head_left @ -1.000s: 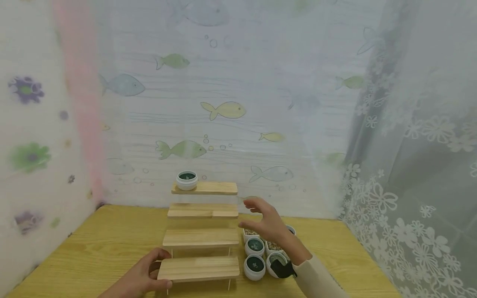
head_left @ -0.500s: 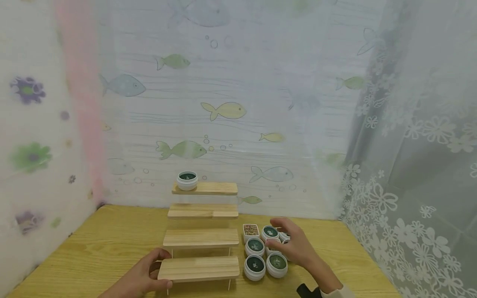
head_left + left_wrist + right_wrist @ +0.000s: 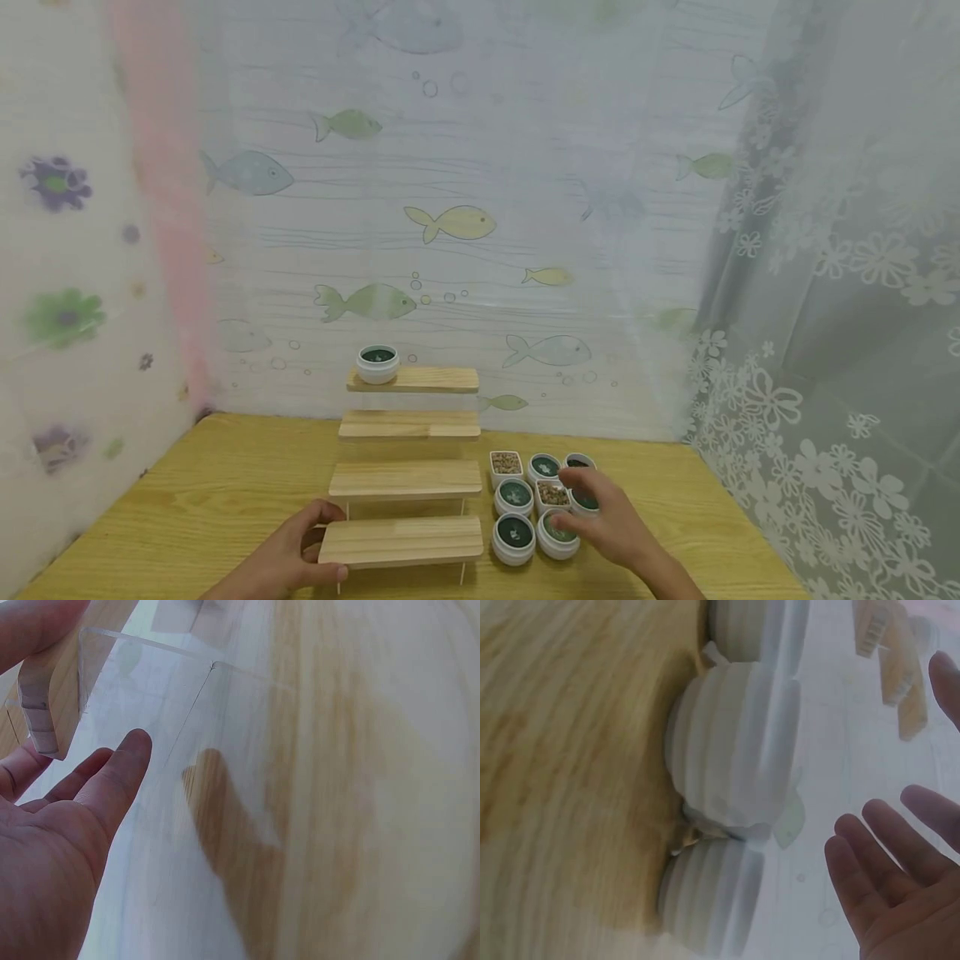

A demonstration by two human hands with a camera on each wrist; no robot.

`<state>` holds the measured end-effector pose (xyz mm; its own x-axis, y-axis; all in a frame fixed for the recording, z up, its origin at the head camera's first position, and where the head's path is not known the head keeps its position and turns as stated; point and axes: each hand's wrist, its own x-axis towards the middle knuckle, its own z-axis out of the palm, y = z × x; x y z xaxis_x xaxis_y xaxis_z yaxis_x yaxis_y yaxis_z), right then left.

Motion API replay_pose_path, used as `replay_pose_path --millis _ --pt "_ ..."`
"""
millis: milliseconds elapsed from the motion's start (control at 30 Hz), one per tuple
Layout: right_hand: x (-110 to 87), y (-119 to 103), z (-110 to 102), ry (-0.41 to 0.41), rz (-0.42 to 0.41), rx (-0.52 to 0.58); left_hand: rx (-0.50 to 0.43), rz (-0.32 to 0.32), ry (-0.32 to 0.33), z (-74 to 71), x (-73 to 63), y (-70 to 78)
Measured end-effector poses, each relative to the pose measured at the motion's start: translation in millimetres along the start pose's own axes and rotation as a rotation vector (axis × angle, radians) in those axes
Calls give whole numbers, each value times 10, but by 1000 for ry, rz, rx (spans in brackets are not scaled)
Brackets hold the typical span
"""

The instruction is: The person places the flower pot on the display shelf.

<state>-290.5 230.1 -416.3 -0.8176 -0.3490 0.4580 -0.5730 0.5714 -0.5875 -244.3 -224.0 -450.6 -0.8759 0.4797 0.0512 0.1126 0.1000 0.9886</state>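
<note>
My left hand (image 3: pixel 281 552) holds the left end of the lowest shelf of a wooden stepped stand (image 3: pixel 405 540). In the left wrist view, the thumb and fingers are around the shelf end (image 3: pixel 46 712), beside a clear panel (image 3: pixel 161 682). My right hand (image 3: pixel 611 521) hovers over the right side of a cluster of small white pots, fingers apart and holding nothing. Nearest it is a round pot with a green top (image 3: pixel 557 546), partly covered by the thumb. In the right wrist view, ribbed white pots (image 3: pixel 731 742) stand beside the hand. One round dark-topped pot (image 3: pixel 377 367) sits on the top shelf's left end.
Several other pots stand right of the stand: round dark-green-topped ones (image 3: pixel 513 537) and square ones filled with pebbles (image 3: pixel 506 468). They rest close together on the yellow wood-grain table (image 3: pixel 187 500). A fish-patterned curtain (image 3: pixel 480 167) hangs behind, and a flower-patterned one (image 3: pixel 847 400) at the right.
My right hand has moved from beside the upper shelves down and right to over the pots, its fingers staying apart. My left hand keeps its hold on the lowest shelf.
</note>
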Motion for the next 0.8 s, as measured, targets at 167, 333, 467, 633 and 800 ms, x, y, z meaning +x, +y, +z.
replay_pose_path --millis 167,333,467,633,800 --pt "-66 44 15 -2 -5 -23 3 -4 7 1 8 0" --pt "-93 84 46 -2 36 -14 -5 -14 9 2 7 3" --pt "-111 95 52 -21 49 -29 -13 -14 9 4 5 10" --pt "-133 113 60 -58 61 -45 -14 -7 9 4 4 7" --pt "-147 146 95 -65 47 -51 0 -13 22 5 6 2"
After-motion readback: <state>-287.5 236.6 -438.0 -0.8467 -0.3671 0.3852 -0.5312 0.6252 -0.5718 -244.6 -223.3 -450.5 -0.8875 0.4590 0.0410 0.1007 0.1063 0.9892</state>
